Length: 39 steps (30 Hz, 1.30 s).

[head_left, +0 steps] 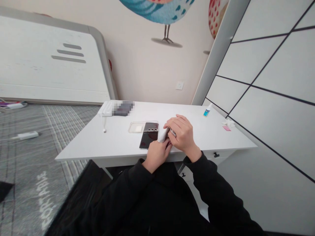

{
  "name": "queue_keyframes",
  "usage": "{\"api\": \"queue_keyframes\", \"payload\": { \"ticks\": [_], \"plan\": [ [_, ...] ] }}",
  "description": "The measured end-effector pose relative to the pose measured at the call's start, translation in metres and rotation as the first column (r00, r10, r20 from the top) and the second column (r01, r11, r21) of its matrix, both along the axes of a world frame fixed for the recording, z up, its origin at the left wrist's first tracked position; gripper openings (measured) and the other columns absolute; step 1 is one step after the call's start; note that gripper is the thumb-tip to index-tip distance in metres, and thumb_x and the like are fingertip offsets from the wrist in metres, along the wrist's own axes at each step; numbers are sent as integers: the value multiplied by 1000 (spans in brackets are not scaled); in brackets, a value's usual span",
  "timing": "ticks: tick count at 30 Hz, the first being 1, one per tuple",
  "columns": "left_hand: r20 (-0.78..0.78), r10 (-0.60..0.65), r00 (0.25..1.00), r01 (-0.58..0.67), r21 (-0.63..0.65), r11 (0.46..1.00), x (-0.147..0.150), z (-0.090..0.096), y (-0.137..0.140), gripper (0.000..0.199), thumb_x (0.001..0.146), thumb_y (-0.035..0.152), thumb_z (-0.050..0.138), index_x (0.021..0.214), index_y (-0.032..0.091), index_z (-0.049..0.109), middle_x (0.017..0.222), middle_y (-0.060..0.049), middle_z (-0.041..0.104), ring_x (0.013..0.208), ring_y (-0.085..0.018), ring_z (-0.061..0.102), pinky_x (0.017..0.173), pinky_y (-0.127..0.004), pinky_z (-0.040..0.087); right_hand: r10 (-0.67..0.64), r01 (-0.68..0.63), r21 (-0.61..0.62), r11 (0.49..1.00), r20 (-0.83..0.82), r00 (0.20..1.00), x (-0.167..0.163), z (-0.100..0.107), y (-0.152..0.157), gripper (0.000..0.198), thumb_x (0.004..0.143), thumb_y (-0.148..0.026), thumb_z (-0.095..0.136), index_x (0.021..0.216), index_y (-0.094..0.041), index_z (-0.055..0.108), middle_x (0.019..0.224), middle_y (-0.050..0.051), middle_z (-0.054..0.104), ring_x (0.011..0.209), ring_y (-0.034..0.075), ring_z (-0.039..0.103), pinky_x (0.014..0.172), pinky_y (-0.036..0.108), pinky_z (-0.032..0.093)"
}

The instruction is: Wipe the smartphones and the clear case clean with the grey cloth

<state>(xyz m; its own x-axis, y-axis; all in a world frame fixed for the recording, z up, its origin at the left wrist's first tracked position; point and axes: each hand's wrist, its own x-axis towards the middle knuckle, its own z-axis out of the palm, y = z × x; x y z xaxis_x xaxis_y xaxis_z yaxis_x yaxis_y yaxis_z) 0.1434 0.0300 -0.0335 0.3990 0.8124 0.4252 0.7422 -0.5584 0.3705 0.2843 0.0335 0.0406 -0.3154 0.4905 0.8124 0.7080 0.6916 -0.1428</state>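
Note:
Above the front edge of the white desk, a smooth white rounded object sits between my two hands; its kind cannot be made out. My right hand curls over its top and right side, fingers bent round it. Lower down, my left hand is closed at its bottom end, with some fingers hidden. A dark phone lies just left of my hands, its camera side up. Partly behind the phone is a clear phone case, with a small white square in it.
On the desk, a white box-like item and a blurred dark item stand at the back left, with a short white cable. Toward the right are a small blue-and-white bottle, crumpled tissue and a pink packet.

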Motion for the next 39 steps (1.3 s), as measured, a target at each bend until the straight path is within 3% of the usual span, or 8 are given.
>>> {"api": "queue_keyframes", "payload": {
  "ticks": [6, 11, 16, 19, 25, 32, 36, 39],
  "plan": [
    [13, -20, 1000, 20, 16, 1000, 0, 4, 0, 26, 106, 37, 50, 104, 20, 70, 91, -6, 76, 84, -23, 73, 71, -29, 47, -144, 143, -18, 990, -185, 972, 5, -3, 0, 19, 91, -27, 55, 108, -21, 58, 102, 11, 65, 97, 28, 62, 83, 43, 51],
    [-10, -25, 1000, 25, 20, 999, 0, -1, -1, 24, 103, 34, 54, 100, 20, 73, 96, -10, 77, 85, -27, 74, 72, -32, 48, 8, -9, -20, 1000, -41, 999, 3, 1, -11, 13, 86, -18, 50, 84, -26, 59, 91, 2, 71, 98, 25, 66, 105, 45, 44],
    [7, -13, 1000, 13, 33, 999, -1, 0, 1, 27, 105, 35, 51, 103, 19, 72, 90, -8, 76, 81, -26, 73, 69, -31, 47, -111, 106, -52, 993, -115, 987, 6, 2, -5, 20, 89, -24, 56, 109, -22, 60, 100, 8, 68, 97, 27, 63, 87, 42, 49],
    [19, -27, 999, 26, 41, 999, -1, 1, 2, 27, 106, 38, 50, 105, 20, 70, 90, -6, 75, 83, -23, 73, 70, -29, 47, -143, 135, -60, 989, -158, 977, 12, 0, 1, 17, 93, -34, 57, 105, -22, 57, 98, 8, 66, 90, 25, 62, 79, 40, 49],
    [1, -7, 1000, 7, 41, 999, -1, -2, 0, 24, 104, 35, 53, 103, 19, 72, 97, -11, 77, 90, -27, 74, 74, -32, 48, 14, -15, -33, 999, -13, 1000, 8, 2, -4, 10, 91, -29, 52, 87, -25, 59, 91, 4, 71, 99, 25, 63, 99, 42, 46],
    [7, -27, 1000, 27, 52, 998, 0, 2, 0, 25, 105, 37, 52, 103, 21, 70, 89, -5, 75, 82, -23, 74, 68, -29, 46, -161, 153, -58, 986, -157, 974, 13, 0, 1, 19, 98, -40, 55, 103, -21, 58, 94, 7, 65, 83, 23, 61, 73, 37, 47],
    [4, -2, 1000, 2, 50, 999, 0, -1, 1, 27, 105, 37, 52, 109, 18, 71, 97, -9, 77, 91, -26, 75, 75, -30, 49, -37, 34, -58, 998, -35, 999, 12, 2, -2, 18, 98, -35, 49, 90, -24, 61, 91, 5, 69, 93, 24, 62, 87, 39, 48],
    [-6, 14, 1000, -14, 49, 999, 1, -3, 1, 29, 105, 37, 52, 114, 17, 71, 106, -13, 77, 97, -28, 75, 79, -32, 51, -41, 39, -62, 997, -33, 999, 12, 2, -4, 19, 100, -38, 51, 98, -24, 64, 96, 5, 71, 96, 24, 63, 90, 40, 48]
  ]
}}
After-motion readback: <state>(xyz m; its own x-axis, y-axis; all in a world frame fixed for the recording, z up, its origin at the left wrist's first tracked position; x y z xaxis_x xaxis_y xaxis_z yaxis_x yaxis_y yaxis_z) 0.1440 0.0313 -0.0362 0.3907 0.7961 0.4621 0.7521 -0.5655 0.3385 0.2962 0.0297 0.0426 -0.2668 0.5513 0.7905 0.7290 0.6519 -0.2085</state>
